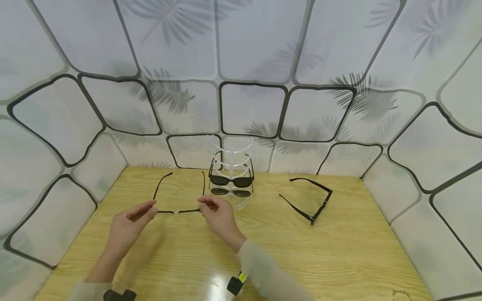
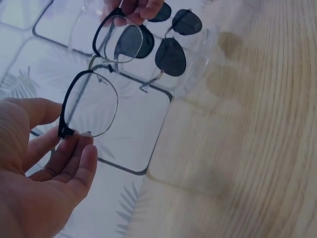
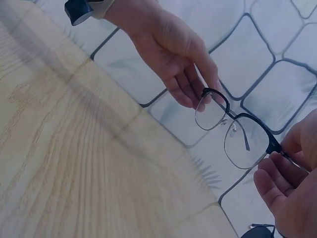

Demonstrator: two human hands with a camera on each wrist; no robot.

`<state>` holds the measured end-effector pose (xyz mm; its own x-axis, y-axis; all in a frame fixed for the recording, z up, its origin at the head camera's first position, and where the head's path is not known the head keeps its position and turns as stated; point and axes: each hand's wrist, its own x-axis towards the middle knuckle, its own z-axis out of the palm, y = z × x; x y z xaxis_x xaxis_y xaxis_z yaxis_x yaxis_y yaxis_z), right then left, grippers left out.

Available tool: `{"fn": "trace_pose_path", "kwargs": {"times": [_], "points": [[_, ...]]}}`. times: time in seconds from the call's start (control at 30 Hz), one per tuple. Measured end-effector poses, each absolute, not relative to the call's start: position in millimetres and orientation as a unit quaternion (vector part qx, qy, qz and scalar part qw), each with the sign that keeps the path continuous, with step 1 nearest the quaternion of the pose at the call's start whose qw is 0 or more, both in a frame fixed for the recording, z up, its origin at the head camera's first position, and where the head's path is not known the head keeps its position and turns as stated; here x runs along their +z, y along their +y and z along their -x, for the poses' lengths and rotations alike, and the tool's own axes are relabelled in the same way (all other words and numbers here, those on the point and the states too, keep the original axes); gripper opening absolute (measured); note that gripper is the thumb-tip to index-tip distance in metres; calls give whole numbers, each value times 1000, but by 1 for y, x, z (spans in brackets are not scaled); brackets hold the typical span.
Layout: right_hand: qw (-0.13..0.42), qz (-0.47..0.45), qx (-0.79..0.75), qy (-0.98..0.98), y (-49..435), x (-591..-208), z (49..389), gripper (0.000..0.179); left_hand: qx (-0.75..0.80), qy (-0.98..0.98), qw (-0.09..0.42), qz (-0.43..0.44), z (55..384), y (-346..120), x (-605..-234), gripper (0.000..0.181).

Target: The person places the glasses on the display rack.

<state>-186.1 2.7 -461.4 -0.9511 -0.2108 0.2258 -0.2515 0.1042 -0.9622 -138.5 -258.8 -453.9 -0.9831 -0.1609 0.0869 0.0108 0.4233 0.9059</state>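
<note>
A pair of eyeglasses [image 1: 188, 211] with black upper rims and thin metal lower rims is held up between both hands, temples unfolded and pointing away. My left hand [image 1: 129, 225] pinches the left corner of the frame near the hinge, thumb against fingers. At the opposite corner, my right hand [image 1: 222, 219] pinches the frame the same way. Both clear lenses show in the left wrist view, where the black rim [image 2: 74, 82] runs between the hands. The right wrist view shows the glasses [image 3: 255, 120] from the other side, above the table.
Behind my right hand stands a clear tiered display stand [image 1: 231, 164] bearing black sunglasses [image 1: 242, 182] and, below them, thin-framed sunglasses [image 1: 242, 193]. Black-framed glasses [image 1: 319, 212] lie unfolded on the wooden table [image 1: 339, 259] at right. Patterned cloth walls [image 1: 252, 110] enclose the back and sides.
</note>
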Motion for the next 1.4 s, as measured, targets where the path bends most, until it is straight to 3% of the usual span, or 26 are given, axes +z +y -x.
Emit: {"fn": "trace_pose_path", "kwargs": {"times": [0.3, 1.4], "points": [[-1, -156, 661, -734, 20, -447, 182, 15, -549, -828, 111, -25, 134, -244, -444, 44], [24, -136, 696, -705, 77, -418, 165, 14, -550, -829, 82, 56, 137, -198, -410, 33]]}}
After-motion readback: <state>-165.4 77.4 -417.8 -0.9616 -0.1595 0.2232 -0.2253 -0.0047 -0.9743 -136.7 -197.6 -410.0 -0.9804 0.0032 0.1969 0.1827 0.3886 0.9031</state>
